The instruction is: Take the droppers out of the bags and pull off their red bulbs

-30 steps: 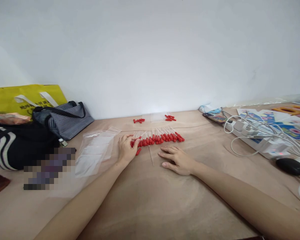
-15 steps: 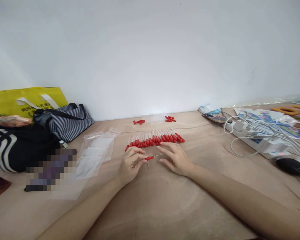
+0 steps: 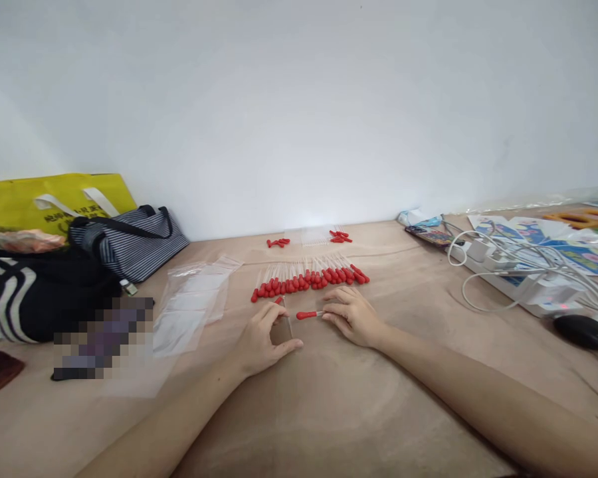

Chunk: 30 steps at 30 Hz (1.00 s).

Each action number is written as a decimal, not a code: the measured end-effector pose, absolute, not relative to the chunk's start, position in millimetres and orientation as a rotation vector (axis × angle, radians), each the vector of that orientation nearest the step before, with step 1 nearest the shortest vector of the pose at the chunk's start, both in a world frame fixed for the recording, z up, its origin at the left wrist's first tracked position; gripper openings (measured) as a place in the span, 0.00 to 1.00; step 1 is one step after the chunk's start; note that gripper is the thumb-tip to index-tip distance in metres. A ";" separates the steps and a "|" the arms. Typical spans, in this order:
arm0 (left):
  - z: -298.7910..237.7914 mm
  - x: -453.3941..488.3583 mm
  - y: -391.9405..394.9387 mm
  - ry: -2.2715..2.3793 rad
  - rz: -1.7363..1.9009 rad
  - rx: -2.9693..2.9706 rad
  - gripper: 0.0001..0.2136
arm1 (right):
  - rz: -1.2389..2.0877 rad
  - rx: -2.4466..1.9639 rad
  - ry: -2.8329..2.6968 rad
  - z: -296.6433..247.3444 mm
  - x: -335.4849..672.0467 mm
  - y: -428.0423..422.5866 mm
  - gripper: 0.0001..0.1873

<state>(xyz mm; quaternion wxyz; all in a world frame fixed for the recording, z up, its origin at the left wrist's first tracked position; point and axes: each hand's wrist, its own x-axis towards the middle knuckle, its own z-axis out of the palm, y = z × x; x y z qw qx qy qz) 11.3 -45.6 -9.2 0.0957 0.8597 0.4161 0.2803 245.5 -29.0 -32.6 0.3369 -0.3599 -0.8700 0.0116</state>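
A row of several clear droppers with red bulbs (image 3: 309, 279) lies across the tan table (image 3: 329, 411). My right hand (image 3: 353, 316) pinches the clear end of one dropper (image 3: 307, 315), its red bulb pointing left. My left hand (image 3: 265, 336) is curled just left of it. Its forefinger and thumb close on a second thin dropper (image 3: 285, 317) whose red bulb shows by the fingertips. Two small heaps of loose red bulbs (image 3: 278, 242) (image 3: 339, 236) lie by the wall, with clear tubes (image 3: 315, 236) between them.
Clear plastic bags (image 3: 192, 302) lie left of my hands. A striped bag (image 3: 129, 242), a yellow bag (image 3: 54, 196) and a black-and-white bag (image 3: 24, 292) stand at far left. White cables and a power strip (image 3: 518, 275), a black mouse (image 3: 583, 330) and printed sheets are at right.
My left hand drew one dropper out of the row toward me. My right hand has taken hold of its clear end, and my left hand has let go and closed on a second dropper.
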 end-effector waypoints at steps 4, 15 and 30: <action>-9.2 13.1 -44.5 1.174 0.825 2.571 0.08 | 0.040 -0.930 -2.264 -33.8 246.1 -28.6 0.11; -12.2 17.8 -36.6 1.137 0.838 2.564 0.07 | 0.020 -0.968 -2.296 -35.5 246.5 -27.6 0.11; -22.4 25.6 -24.9 0.956 0.916 2.736 0.11 | -0.218 -0.787 -2.291 -28.6 223.5 -33.0 0.11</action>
